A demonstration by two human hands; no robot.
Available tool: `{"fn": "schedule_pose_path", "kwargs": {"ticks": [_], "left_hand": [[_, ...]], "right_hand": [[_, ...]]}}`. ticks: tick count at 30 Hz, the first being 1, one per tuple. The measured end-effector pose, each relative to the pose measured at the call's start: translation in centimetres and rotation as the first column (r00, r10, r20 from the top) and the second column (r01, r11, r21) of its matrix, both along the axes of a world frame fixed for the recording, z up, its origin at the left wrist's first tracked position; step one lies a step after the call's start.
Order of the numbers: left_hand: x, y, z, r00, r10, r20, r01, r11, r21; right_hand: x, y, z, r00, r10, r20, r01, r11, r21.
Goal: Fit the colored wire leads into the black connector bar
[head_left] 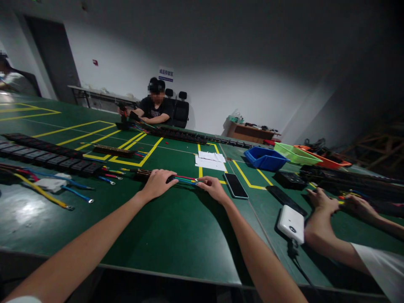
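Note:
My left hand [158,182] lies palm down on the green table [176,235], its fingers curled over the end of a dark power strip [142,173] where coloured wires come out. My right hand [213,187] pinches the far ends of those red, green and blue wires [186,179] between thumb and fingers. Both arms reach forward from the near edge.
A black phone [235,185] lies just right of my right hand, with white papers [210,161] beyond. A co-worker's hands [322,201] work at the right near a white device [292,223]. Blue bin [264,158], green tray, power strips [53,159] and loose wires lie around. Another person sits across.

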State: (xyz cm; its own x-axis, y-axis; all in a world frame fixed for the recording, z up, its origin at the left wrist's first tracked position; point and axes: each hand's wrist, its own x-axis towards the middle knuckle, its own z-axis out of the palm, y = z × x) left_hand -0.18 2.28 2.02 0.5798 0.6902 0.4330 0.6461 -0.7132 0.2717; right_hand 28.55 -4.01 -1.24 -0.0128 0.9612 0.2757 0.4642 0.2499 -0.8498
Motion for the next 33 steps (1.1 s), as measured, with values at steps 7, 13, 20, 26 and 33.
{"fn": "schedule_pose_path", "kwargs": {"ticks": [7, 13, 20, 26, 33], "left_hand": [[0.3, -0.1, -0.1, 1.0, 0.03, -0.001, -0.03, 0.999, 0.013], [0.3, -0.1, -0.1, 1.0, 0.024, -0.014, -0.024, 1.0, 0.019], [0.4, -0.2, 0.0, 0.999, 0.026, -0.021, -0.025, 0.999, 0.025], [0.5, -0.5, 0.3, 0.999, 0.04, -0.028, -0.04, 0.999, 0.018], [0.7, -0.6, 0.4, 0.997, 0.062, -0.053, -0.06, 0.997, 0.053]], "right_hand": [[-1.0, 0.3, -0.8, 0.988, -0.113, 0.105, 0.103, 0.99, 0.095], [-1.3, 0.5, -1.2, 0.981, -0.134, 0.137, 0.122, 0.988, 0.098], [-1.8, 0.7, -1.4, 0.975, -0.193, 0.11, 0.185, 0.979, 0.082], [-1.9, 0.4, -1.0, 0.992, -0.126, 0.011, 0.125, 0.991, 0.045], [-2.4, 0.0, -0.3, 0.995, -0.1, 0.022, 0.096, 0.988, 0.123]]}}
